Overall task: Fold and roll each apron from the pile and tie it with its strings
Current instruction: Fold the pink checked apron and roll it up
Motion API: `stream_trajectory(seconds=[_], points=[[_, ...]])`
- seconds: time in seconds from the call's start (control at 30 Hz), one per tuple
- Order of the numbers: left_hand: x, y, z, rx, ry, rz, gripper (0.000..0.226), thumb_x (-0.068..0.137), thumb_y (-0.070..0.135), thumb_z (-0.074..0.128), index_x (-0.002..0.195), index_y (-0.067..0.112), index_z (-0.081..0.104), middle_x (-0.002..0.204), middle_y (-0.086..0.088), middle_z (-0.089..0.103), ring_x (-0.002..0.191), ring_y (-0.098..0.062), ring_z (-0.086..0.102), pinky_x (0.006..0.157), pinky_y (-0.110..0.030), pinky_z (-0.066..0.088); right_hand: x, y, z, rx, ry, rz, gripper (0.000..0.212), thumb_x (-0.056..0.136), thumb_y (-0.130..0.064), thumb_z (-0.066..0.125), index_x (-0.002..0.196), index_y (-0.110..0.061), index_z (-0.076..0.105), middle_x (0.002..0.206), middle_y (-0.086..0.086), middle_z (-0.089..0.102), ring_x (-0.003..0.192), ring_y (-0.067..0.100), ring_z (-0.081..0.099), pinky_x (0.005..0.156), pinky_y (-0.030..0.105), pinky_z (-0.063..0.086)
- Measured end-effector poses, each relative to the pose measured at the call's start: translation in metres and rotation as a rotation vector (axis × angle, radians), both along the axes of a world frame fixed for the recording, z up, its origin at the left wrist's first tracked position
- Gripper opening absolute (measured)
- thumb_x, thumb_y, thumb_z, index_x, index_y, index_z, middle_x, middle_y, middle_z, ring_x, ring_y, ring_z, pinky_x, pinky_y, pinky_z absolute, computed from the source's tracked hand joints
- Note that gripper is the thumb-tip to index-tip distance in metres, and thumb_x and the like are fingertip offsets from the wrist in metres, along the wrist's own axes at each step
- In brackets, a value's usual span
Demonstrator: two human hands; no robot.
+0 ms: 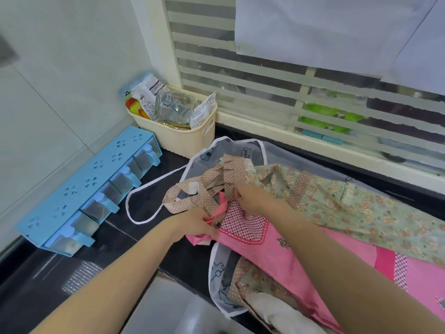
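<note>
The fingers of the left hand (195, 225) are pinched on the pink strings (216, 209). The pink apron's (277, 251) top edge is gripped by the right hand (250, 197). Its length runs near-right from both hands.

Soft, even daylight fills the frame, brightest on the white sheets of paper (313, 27) taped over the frosted striped window (265, 92) at upper right, which seems the main source. Shadows are faint and diffuse; the glossy black stone counter (134, 227) at lower left carries pale mirrored patches and a speckled glare spot. Wide-angle distortion bows the window frame and the white tiled wall (48, 80) toward the edges. The far upper left corner and the bottom edge look smeared and soft, while the centre stays fairly sharp.
</note>
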State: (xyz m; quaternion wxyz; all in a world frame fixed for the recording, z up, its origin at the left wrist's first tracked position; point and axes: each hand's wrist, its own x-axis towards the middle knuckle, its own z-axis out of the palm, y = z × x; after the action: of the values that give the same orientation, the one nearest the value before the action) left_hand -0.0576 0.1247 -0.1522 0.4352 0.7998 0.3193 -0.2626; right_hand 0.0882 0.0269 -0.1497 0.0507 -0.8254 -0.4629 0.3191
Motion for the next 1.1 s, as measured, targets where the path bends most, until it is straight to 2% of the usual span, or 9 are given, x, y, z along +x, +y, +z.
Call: stream_trajectory(seconds=[0.17,0.3,0.4,0.47,0.57,0.67,0.77,0.97,1.1], points=[[0.004,0.003,0.003,-0.006,0.009,-0.052,0.019,0.082,0.023,0.069,0.072,0.012,0.057,0.073,0.0,0.056,0.073,-0.017,0.051,0.081,-0.03,0.044,0.002,-0.002,-0.001,0.152,0.049,-0.145,0.021,0.09,0.008,0.039,0.1,-0.011,0.042,0.097,0.018,0.059,0.085,0.035,0.063,0.072,0.044,0.051],[0.009,0.016,0.017,-0.069,0.023,-0.063,0.017,0.079,0.016,0.071,0.076,0.012,0.055,0.077,-0.002,0.055,0.071,-0.018,0.048,0.078,-0.032,0.042,0.015,0.0,0.016,0.15,0.303,-0.335,0.027,0.088,0.007,0.054,0.109,-0.008,0.045,0.096,0.017,0.062,0.085,0.03,0.066,0.075,0.041,0.057],[0.014,0.034,0.036,-0.13,0.012,0.031,0.016,0.079,0.006,0.07,0.093,0.012,0.063,0.086,-0.002,0.065,0.076,-0.017,0.054,0.083,-0.032,0.047,0.03,0.006,0.042,0.193,0.53,-0.51,0.013,0.085,0.008,0.059,0.087,-0.004,0.055,0.084,0.012,0.06,0.073,0.021,0.066,0.064,0.026,0.059],[0.023,0.046,0.05,-0.105,-0.04,0.109,0.028,0.08,0.005,0.068,0.107,0.012,0.064,0.082,-0.005,0.067,0.068,-0.017,0.054,0.072,-0.03,0.051,0.038,0.017,0.053,0.38,0.486,-0.565,0.023,0.084,0.009,0.06,0.073,-0.01,0.056,0.078,0.009,0.062,0.075,0.024,0.067,0.073,0.035,0.059],[0.047,0.062,0.075,0.282,-0.196,0.263,0.009,0.083,0.012,0.063,0.086,0.012,0.054,0.067,0.001,0.058,0.055,-0.016,0.048,0.05,-0.023,0.044,0.044,0.037,0.075,0.715,0.445,-0.616,0.017,0.083,0.004,0.064,0.083,-0.013,0.058,0.094,0.011,0.066,0.096,0.027,0.064,0.09,0.041,0.052],[0.067,0.065,0.077,0.788,-0.165,0.218,0.055,0.083,0.035,0.066,0.123,0.007,0.04,0.12,-0.012,0.054,0.11,-0.033,0.053,0.094,-0.042,0.042,0.045,0.036,0.091,0.744,0.454,-0.57,0.043,0.087,-0.005,0.061,0.127,-0.013,0.046,0.128,0.005,0.053,0.113,0.02,0.054,0.087,0.03,0.045],[0.077,0.033,0.058,1.177,-0.215,-0.04,0.058,0.088,0.029,0.057,0.137,0.012,0.03,0.135,-0.014,0.04,0.123,-0.033,0.038,0.103,-0.043,0.03,0.049,0.004,0.08,0.517,0.294,-0.514,0.049,0.091,-0.011,0.056,0.137,-0.011,0.039,0.132,0.008,0.046,0.109,0.02,0.052,0.079,0.026,0.043],[0.062,-0.029,-0.003,0.464,-0.226,-0.479,0.014,0.087,0.014,0.055,0.101,0.014,0.052,0.1,-0.004,0.052,0.089,-0.019,0.048,0.073,-0.028,0.038,0.016,-0.077,0.028,0.188,0.067,-0.209,0.017,0.09,-0.024,0.061,0.088,-0.008,0.062,0.079,-0.001,0.059,0.08,0.019,0.054,0.066,0.026,0.037],[0.041,-0.026,-0.014,0.561,-0.186,-0.835,0.042,0.08,0.022,0.062,0.117,0.011,0.047,0.115,-0.005,0.045,0.108,-0.023,0.041,0.077,-0.03,0.032,-0.029,-0.088,0.004,-0.113,-0.058,0.133,0.042,0.086,-0.046,0.061,0.064,-0.014,0.046,0.063,0.0,0.043,0.06,0.019,0.041,0.058,0.03,0.031]])
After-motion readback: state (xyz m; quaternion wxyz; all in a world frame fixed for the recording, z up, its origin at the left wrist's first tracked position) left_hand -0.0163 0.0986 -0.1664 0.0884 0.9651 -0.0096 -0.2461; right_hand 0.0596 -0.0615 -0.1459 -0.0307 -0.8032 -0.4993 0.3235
